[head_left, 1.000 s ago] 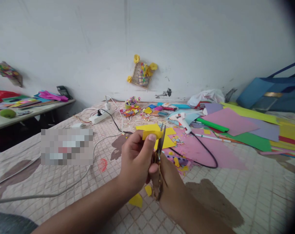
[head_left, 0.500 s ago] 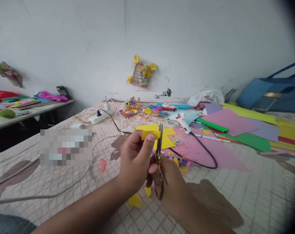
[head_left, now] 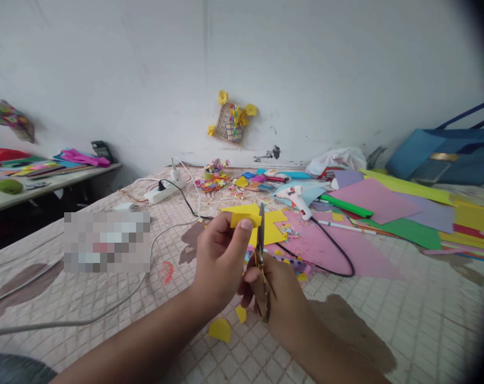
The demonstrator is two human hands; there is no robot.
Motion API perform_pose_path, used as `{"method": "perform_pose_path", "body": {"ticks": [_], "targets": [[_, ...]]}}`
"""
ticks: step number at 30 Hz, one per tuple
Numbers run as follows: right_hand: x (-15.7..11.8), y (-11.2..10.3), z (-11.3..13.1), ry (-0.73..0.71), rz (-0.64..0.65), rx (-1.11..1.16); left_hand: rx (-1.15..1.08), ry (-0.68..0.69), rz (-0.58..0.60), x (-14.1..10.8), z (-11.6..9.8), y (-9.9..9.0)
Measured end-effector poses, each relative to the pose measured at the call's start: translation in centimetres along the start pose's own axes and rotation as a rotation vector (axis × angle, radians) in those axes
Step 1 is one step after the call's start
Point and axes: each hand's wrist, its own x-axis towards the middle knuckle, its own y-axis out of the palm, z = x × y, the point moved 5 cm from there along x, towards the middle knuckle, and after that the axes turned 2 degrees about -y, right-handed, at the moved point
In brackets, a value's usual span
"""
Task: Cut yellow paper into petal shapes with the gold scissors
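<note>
My left hand (head_left: 222,256) pinches a small strip of yellow paper (head_left: 239,220) between thumb and fingers, held up over the table. My right hand (head_left: 276,293) is closed around the handles of a pair of scissors (head_left: 260,234), whose blades point up and away from me. The blades stand at the right end of the yellow strip; I cannot tell whether they are biting into it. Behind the hands lies a larger yellow sheet (head_left: 270,230). Yellow offcuts (head_left: 220,330) rest on the tablecloth below my hands.
A white glue gun (head_left: 298,201) with a black cord lies on pink paper (head_left: 338,248) at the right. Coloured sheets (head_left: 389,201) pile up farther right. On the left are a white power strip (head_left: 165,192) and a pale cable (head_left: 105,316) across the cloth.
The whole view has shifted very slightly. My hands, the yellow strip and the scissors keep nearly the same positions, with the scissors a touch more upright.
</note>
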Motion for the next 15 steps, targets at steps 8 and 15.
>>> {"method": "perform_pose_path", "body": {"ticks": [8, 15], "targets": [[0.1, -2.7, 0.5, 0.037, -0.088, 0.07, 0.115, 0.066, 0.177, 1.5, -0.1, 0.2], [0.6, -6.1, 1.5, 0.073, -0.104, 0.023, 0.321, 0.045, 0.526, 2.5, 0.7, 0.6]]}}
